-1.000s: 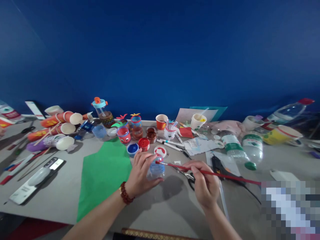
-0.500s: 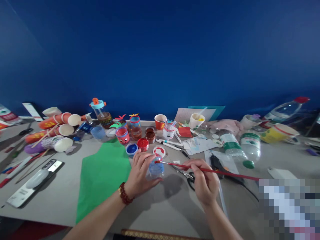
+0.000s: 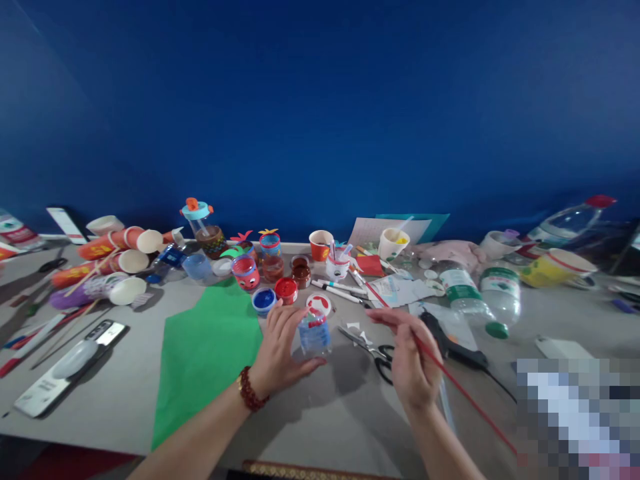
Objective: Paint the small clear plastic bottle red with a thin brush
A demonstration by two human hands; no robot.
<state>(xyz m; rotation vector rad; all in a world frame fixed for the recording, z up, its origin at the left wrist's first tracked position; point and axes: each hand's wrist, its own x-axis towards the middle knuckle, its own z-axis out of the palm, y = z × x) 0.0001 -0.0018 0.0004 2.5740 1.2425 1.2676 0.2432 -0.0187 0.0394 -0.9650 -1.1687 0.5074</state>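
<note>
My left hand (image 3: 275,350) wraps round the side of a small clear plastic bottle piece (image 3: 316,337), which has a bluish band and red paint near its top edge. A thin red-handled paintbrush (image 3: 467,398) is in the fingers of my right hand (image 3: 414,363). Its tip points up and away, apart from the bottle piece. Just behind the bottle piece are a red paint pot (image 3: 285,291), a blue paint pot (image 3: 263,301), a brown paint pot (image 3: 301,274) and a red-smeared white lid (image 3: 319,305). Between my hands lie black-handled scissors (image 3: 384,368).
A green sheet (image 3: 200,367) lies left of my left hand, and a phone (image 3: 70,370) beyond it. Several decorated cups, such as a red one with eyes (image 3: 245,272), stand towards the blue wall (image 3: 320,120). A black corded tool (image 3: 465,353) and a green-labelled bottle (image 3: 501,293) are at right.
The paintbrush tip has left the bottle piece and swung up and away as my right hand turned. More red paint shows on the bottle piece, still in my left hand.
</note>
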